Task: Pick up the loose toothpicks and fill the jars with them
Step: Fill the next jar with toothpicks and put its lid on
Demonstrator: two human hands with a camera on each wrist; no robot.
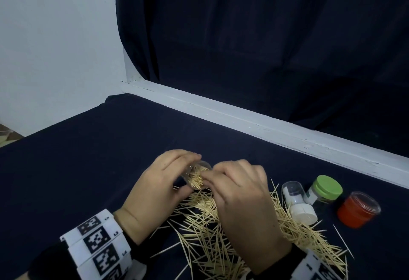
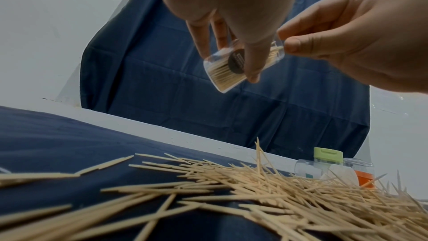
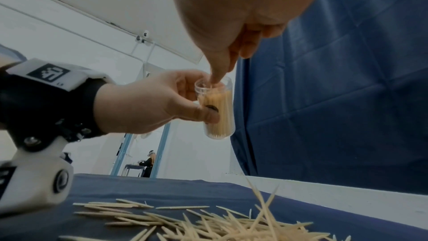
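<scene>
My left hand (image 1: 177, 169) grips a clear toothpick jar (image 1: 195, 178), lifted and tilted above the table. The jar (image 3: 217, 109) is packed with toothpicks and its mouth has no lid. My right hand (image 1: 212, 176) has its fingertips at the jar's mouth and pinches a few toothpicks there. In the left wrist view the jar (image 2: 222, 72) sits between my left thumb and fingers, with the right hand (image 2: 301, 43) at its open end. A big pile of loose toothpicks (image 1: 210, 235) lies on the dark blue cloth under both hands.
To the right lie a clear jar with a white lid (image 1: 296, 202) on its side, a green-lidded jar (image 1: 325, 187) and a red lid (image 1: 358, 210). A white ledge (image 1: 265, 124) and a dark curtain bound the far side. A person stands far off (image 3: 148, 164).
</scene>
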